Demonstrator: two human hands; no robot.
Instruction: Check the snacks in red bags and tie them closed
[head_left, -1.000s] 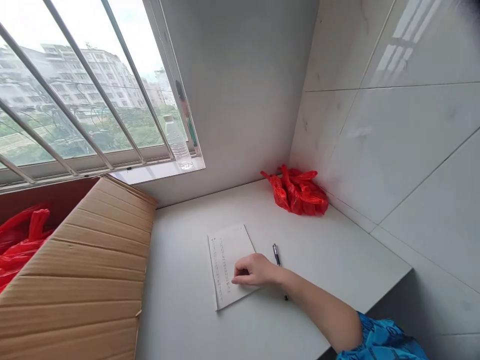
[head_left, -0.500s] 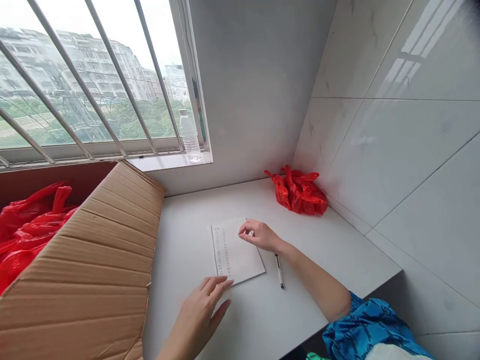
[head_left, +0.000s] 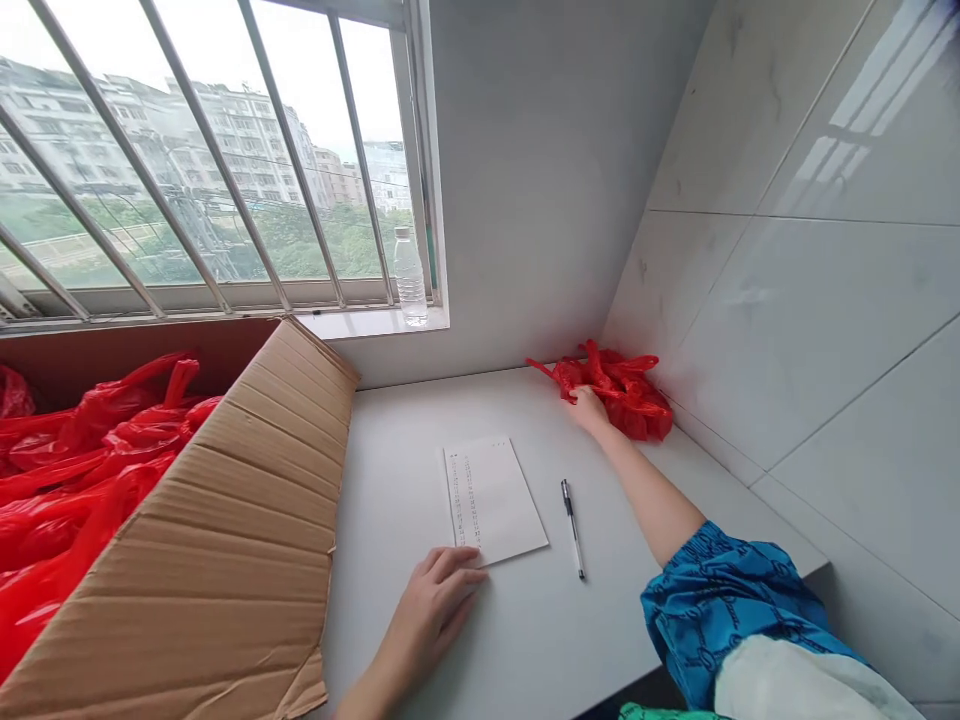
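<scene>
A white sheet of paper point(head_left: 495, 493) with columns of writing lies on the white table point(head_left: 525, 620). My left hand point(head_left: 439, 600) rests flat on the table, fingers apart, its fingertips on the sheet's near corner. My right hand point(head_left: 587, 407) is stretched out to the far corner and touches a bunch of red plastic bags point(head_left: 619, 385); its fingers are partly hidden in the plastic. A black and silver pen point(head_left: 573, 514) lies on the table between the sheet and my right arm.
A large open cardboard box point(head_left: 225, 560) stands at the left, with red plastic bags point(head_left: 82, 460) inside. A clear water bottle point(head_left: 410, 277) stands on the window sill before the barred window. Tiled wall closes the right side.
My right hand has left the sheet and reached to the red bags in the far corner. My left hand came into view and settled on the sheet's near corner. The view has shifted left.
</scene>
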